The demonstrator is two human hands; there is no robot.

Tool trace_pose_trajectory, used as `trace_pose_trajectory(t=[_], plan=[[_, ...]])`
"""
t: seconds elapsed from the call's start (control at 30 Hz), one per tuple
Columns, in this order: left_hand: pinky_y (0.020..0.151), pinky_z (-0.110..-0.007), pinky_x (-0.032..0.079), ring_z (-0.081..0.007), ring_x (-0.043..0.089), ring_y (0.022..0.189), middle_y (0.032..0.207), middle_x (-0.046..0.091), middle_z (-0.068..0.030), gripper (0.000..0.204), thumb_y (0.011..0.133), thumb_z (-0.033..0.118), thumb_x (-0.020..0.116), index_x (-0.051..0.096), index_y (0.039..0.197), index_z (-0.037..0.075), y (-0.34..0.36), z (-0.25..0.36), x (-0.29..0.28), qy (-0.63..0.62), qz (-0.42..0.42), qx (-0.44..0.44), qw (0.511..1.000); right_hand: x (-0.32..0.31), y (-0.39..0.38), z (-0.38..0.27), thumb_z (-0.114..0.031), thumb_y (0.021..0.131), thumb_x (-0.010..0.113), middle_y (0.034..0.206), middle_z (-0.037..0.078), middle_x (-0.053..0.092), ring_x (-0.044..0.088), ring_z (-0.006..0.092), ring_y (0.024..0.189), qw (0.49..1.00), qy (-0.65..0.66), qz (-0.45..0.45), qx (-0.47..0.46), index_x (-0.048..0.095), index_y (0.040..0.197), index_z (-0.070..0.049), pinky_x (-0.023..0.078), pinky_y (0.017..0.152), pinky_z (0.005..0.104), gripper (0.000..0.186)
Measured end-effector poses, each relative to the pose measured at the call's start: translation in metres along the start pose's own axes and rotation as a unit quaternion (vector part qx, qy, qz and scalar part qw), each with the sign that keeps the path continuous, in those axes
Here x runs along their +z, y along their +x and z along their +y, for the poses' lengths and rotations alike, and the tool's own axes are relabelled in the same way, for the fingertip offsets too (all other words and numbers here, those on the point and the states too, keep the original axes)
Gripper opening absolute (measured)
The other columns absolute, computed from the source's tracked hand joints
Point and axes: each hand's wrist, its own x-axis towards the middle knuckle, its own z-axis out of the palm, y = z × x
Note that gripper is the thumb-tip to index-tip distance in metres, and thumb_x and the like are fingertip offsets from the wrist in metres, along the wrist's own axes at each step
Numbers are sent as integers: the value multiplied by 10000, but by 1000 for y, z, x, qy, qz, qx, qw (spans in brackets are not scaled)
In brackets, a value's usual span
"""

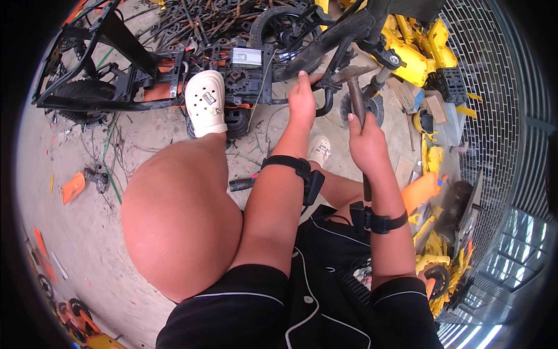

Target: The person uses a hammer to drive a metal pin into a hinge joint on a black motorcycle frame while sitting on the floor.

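Note:
My right hand grips the brown handle of a hammer, whose metal head lies over the black bent tube of a vehicle frame. My left hand, just left of it, is closed on a short rusty metal piece, partly hidden by the fingers, at that tube. My left foot in a white perforated clog is propped on the frame, beside a silver box and a dark sprocket plate. My other clog is low behind my left forearm.
A pile of rusty metal parts lies behind the frame. Yellow plastic panels and cardboard lie along the right, beside a brick wall. An orange piece, wires and scattered parts lie on the concrete floor at left.

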Motion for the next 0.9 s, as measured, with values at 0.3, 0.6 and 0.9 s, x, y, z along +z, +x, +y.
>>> trace_pose_trajectory(t=[0.3, 0.6, 0.9], plan=[[1012, -318, 436, -227, 650, 1054, 1094, 735, -153, 614, 1086, 414, 343, 741, 1081, -52, 7, -14, 6, -21, 72, 54, 996, -33, 3, -6, -419, 1004, 584, 824, 233, 659, 651, 400, 782, 998, 56, 23, -5, 609, 1054, 7, 494, 701, 449, 429], [999, -325, 439, -238, 649, 1048, 1066, 736, -159, 603, 1088, 403, 349, 758, 1038, -38, 5, -14, 5, -13, 76, 51, 996, 1, 2, -3, -402, 1022, 531, 897, 352, 647, 625, 548, 875, 999, -45, -11, -2, 515, 1028, 30, 492, 764, 568, 432], [968, -309, 463, -173, 641, 1028, 1080, 730, -116, 412, 1022, 350, 578, 726, 1134, -18, -2, -1, 5, -14, 68, 46, 997, -7, 10, 11, -414, 1009, 575, 809, 255, 645, 646, 409, 753, 996, 75, -39, 17, 583, 992, 23, 493, 690, 459, 437]])
